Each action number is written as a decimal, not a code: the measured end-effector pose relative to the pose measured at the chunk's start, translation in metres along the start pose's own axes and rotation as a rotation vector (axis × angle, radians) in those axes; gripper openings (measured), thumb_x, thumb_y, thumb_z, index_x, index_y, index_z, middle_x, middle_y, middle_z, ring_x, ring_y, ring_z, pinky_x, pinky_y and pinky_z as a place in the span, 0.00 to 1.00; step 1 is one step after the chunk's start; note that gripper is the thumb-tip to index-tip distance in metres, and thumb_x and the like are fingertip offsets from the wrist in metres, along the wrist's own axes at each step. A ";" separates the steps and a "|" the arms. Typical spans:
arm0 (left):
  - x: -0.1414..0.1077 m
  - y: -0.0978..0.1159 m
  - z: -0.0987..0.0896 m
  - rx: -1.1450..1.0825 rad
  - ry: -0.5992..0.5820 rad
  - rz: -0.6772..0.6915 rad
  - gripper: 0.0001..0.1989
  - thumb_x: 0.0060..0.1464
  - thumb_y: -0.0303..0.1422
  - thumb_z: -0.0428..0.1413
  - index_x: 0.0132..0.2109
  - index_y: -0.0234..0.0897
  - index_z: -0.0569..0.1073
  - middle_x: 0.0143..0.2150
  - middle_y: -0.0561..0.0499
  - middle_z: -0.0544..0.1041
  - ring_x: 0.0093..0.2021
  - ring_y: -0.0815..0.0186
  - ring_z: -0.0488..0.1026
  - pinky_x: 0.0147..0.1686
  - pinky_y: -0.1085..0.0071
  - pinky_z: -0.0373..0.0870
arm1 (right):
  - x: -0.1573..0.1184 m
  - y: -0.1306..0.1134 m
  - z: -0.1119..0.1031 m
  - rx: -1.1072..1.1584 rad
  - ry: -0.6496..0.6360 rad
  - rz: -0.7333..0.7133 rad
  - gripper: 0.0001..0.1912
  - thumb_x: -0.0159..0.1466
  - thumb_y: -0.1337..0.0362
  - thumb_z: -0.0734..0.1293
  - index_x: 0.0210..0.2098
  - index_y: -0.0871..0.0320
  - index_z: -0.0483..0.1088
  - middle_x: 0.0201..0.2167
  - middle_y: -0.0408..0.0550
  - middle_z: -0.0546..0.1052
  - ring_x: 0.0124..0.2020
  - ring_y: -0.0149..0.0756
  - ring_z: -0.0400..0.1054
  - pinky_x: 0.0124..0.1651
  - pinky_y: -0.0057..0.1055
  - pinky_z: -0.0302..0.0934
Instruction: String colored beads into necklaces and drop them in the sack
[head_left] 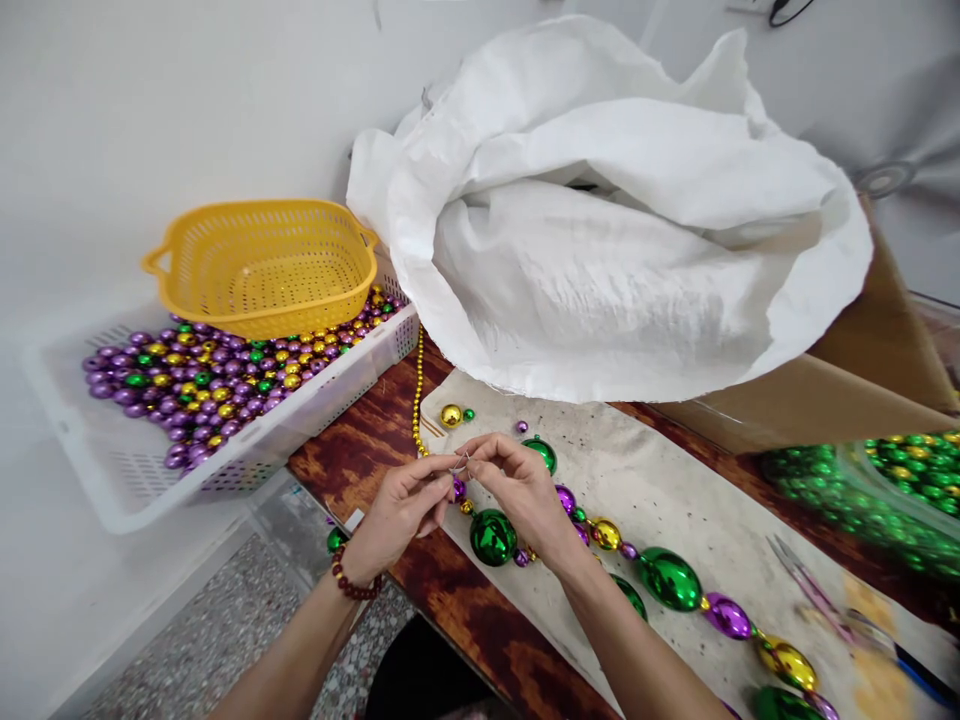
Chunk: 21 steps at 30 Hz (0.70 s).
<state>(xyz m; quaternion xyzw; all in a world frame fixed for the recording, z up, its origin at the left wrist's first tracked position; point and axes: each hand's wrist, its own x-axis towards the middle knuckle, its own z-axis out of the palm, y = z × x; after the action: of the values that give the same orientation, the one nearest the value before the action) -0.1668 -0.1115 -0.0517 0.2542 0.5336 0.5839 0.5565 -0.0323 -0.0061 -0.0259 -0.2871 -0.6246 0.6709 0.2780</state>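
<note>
Both hands (465,490) raised, fingertips pinching bead string (600,535).

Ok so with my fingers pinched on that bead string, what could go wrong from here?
The string trails along the table's front edge; a tug from either hand, left or right, might drag beads off. The loose gold bead could roll away. The scissors lie close to the string and may snag it.
</note>
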 end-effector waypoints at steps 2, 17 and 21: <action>0.000 -0.001 -0.001 0.005 -0.005 -0.003 0.21 0.52 0.45 0.63 0.49 0.38 0.79 0.25 0.56 0.68 0.19 0.77 0.59 0.16 0.80 0.50 | 0.000 0.000 0.000 0.007 -0.003 0.013 0.08 0.62 0.61 0.69 0.27 0.57 0.72 0.36 0.47 0.76 0.38 0.37 0.71 0.44 0.33 0.64; -0.002 0.003 -0.005 0.086 -0.043 -0.005 0.21 0.55 0.45 0.61 0.50 0.37 0.78 0.24 0.56 0.68 0.18 0.77 0.58 0.16 0.80 0.50 | 0.000 0.006 -0.001 0.110 -0.020 0.091 0.09 0.61 0.58 0.70 0.31 0.57 0.73 0.29 0.44 0.76 0.31 0.35 0.70 0.39 0.32 0.64; -0.001 0.009 -0.007 0.265 -0.068 0.105 0.17 0.59 0.41 0.57 0.50 0.36 0.79 0.27 0.54 0.71 0.20 0.75 0.61 0.19 0.77 0.57 | 0.000 0.010 -0.004 0.144 -0.031 0.122 0.10 0.60 0.56 0.72 0.32 0.57 0.73 0.28 0.44 0.77 0.31 0.35 0.71 0.38 0.31 0.64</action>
<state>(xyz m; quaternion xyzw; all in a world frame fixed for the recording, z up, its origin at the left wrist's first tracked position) -0.1758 -0.1129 -0.0457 0.3726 0.5729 0.5274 0.5047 -0.0299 -0.0040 -0.0364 -0.2935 -0.5603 0.7342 0.2467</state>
